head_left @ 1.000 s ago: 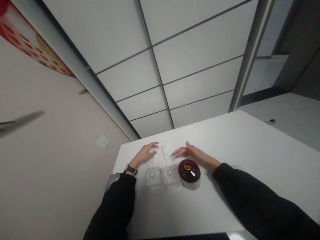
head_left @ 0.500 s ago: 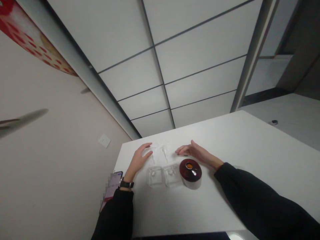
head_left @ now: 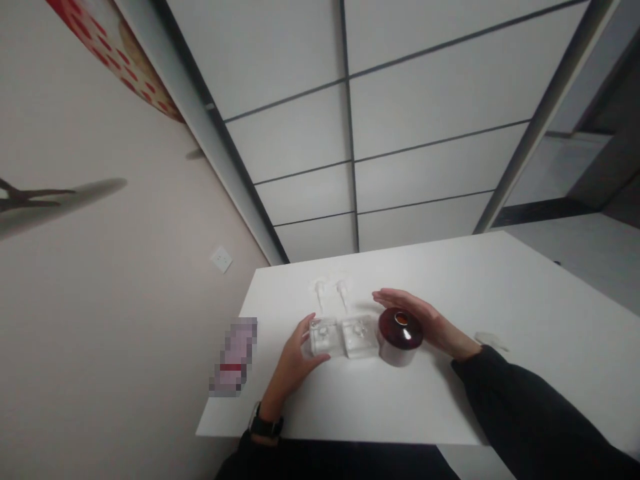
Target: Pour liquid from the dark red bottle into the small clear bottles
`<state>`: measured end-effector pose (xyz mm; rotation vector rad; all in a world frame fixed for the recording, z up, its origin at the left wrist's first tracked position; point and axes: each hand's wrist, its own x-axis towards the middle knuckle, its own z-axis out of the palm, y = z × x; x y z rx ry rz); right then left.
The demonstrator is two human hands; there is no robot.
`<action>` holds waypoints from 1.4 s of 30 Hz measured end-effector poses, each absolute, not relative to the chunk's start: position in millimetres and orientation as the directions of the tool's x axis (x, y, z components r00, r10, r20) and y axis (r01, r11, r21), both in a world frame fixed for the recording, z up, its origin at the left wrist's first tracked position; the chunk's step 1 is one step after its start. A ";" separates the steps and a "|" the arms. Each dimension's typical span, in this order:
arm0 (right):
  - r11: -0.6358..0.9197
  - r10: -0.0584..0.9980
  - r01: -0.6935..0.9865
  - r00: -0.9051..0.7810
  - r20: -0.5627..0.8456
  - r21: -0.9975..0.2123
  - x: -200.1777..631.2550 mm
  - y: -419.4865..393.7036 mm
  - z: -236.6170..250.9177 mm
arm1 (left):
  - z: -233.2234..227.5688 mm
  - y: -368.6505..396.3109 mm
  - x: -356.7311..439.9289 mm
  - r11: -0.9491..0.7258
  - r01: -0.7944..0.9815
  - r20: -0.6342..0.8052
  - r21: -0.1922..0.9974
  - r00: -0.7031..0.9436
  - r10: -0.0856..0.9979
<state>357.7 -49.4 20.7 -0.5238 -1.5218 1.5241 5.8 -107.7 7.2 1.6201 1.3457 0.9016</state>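
Two clear square bottles with round necks stand side by side, a left bottle [head_left: 325,341] and a right bottle [head_left: 361,340]. My left hand [head_left: 295,357] is around the left bottle, thumb at its near side and fingers at its far left corner. Right of them stands a round jar [head_left: 400,340] with a glossy dark red top and a hole in it. My right hand [head_left: 417,313] is open behind the jar's right side, fingers stretched out; whether it touches the jar is hard to tell. Behind the bottles lie two white pump heads [head_left: 321,290] with thin tubes.
All of this is on a white table [head_left: 480,280]. A blurred-out phone [head_left: 235,357] lies at its left edge. A small pale clear piece [head_left: 491,341] lies beyond my right wrist. A wall with a socket [head_left: 221,259] rises at left, and panelled doors [head_left: 300,200] stand behind.
My left hand has come back toward me from beside the pump heads to the left bottle. My right hand has moved closer to the jar. The view has shifted too.
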 end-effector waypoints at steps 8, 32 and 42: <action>0.089 0.752 -0.182 -0.632 0.186 -0.979 362.1 -65.1 -6.2 | 8.8 -109.5 7.9 -0.066 0.352 -0.013 0.934 0.216 0.976; 0.068 0.755 -0.161 -0.637 0.156 -0.985 354.0 -62.6 -4.9 | 10.8 -112.5 13.5 -0.049 0.345 -0.030 0.937 0.220 0.975; 0.100 0.755 -0.157 -0.631 0.177 -0.983 354.6 -62.9 -2.8 | 9.4 -112.3 13.7 -0.050 0.351 -0.033 0.935 0.226 0.974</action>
